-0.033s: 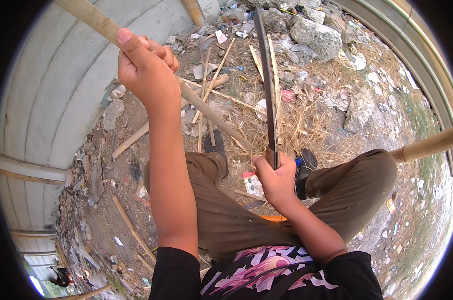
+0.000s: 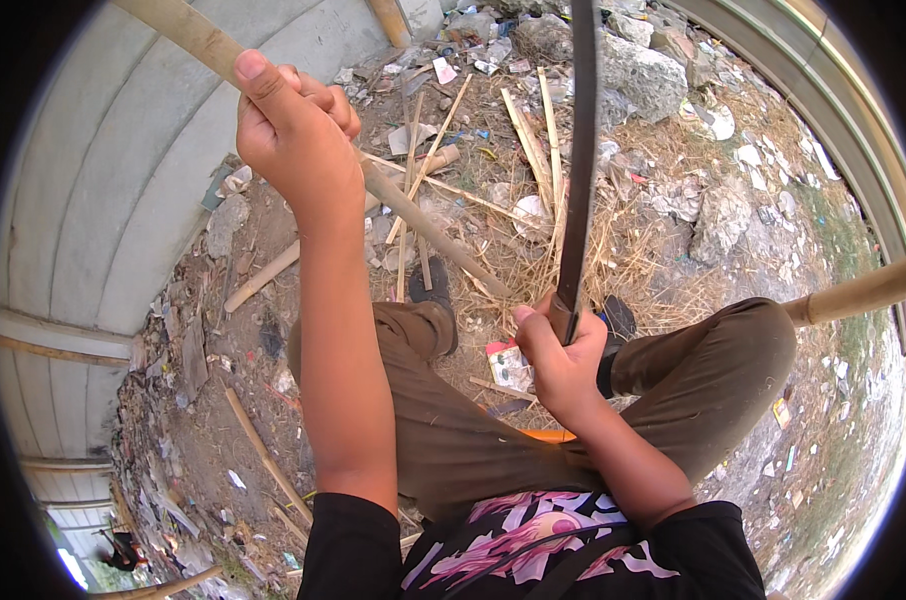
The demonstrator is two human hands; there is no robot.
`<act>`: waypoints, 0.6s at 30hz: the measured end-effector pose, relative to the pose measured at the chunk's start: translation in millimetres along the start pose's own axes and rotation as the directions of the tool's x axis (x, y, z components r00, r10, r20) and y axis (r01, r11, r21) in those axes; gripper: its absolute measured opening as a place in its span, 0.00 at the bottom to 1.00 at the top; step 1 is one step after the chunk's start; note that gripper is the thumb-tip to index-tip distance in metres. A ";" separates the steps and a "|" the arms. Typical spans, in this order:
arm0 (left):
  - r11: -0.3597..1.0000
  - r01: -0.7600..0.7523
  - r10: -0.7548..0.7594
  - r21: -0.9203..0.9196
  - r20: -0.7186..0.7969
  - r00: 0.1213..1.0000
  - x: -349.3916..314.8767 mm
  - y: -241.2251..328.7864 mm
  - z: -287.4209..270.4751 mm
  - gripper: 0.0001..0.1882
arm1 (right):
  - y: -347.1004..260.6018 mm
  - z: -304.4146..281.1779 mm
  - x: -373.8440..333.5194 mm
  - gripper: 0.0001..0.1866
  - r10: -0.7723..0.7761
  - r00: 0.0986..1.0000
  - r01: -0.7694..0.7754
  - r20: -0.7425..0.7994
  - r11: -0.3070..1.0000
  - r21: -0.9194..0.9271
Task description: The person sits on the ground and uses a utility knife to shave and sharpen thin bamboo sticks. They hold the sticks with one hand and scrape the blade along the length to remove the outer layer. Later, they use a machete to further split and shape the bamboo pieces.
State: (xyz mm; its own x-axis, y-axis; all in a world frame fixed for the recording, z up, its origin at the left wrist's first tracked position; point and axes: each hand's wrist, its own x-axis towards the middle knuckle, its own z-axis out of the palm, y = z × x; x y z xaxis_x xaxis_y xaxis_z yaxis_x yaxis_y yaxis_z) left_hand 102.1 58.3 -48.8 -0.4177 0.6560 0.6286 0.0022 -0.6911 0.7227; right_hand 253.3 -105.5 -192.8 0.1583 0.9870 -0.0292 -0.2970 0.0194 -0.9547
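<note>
My left hand (image 2: 298, 135) is wrapped round a long bamboo pole (image 2: 193, 40), thumb lying along it. The pole slants from the upper left down to the ground between my feet, its lower end close by my right hand (image 2: 565, 365). In that right hand, fingers closed on the handle, is a machete (image 2: 581, 150). Its long dark blade points up and away from me, apart from the pole; its tip runs out past the top edge. Just beyond, thin split bamboo strips (image 2: 410, 190) lie crossed on the ground among straw-like shavings (image 2: 623, 260).
A concrete panel wall (image 2: 83, 150) curves along the left. Large rocks (image 2: 648, 80) and scattered litter lie at the far side. Another bamboo pole (image 2: 853, 290) juts in at the right by my knee, and a cut bamboo piece (image 2: 263, 275) rests on the ground left of my foot.
The machete has swung to the right, its blade now farther from the pole. My right hand shifted slightly right with it. My left hand and the pole have hardly moved.
</note>
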 end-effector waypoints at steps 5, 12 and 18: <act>1.000 0.011 -0.011 -0.017 0.027 1.000 -1.8 0.0 14.0 0.30 | 94.1 -9.6 -13.3 0.15 0.112 0.985 -0.089 -0.130 0.982 0.167; 0.999 0.041 -0.041 -0.010 -0.011 0.999 7.5 -4.1 -5.8 0.28 | 92.5 -17.7 16.2 0.17 0.291 0.956 -0.268 -0.042 0.805 -0.528; 1.000 0.025 -0.025 0.001 -0.014 1.000 4.4 -7.5 -3.2 0.30 | 10.9 1.6 19.2 0.19 -0.230 0.972 0.231 -0.047 0.972 0.029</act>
State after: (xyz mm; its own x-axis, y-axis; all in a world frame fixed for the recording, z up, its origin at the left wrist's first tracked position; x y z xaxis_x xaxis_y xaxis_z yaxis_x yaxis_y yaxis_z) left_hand 97.3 65.4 -52.3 -0.4305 0.6685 0.6064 -0.0072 -0.6744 0.7383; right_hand 251.6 -86.1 -203.2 0.2668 0.9474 0.1770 -0.2799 0.2519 -0.9264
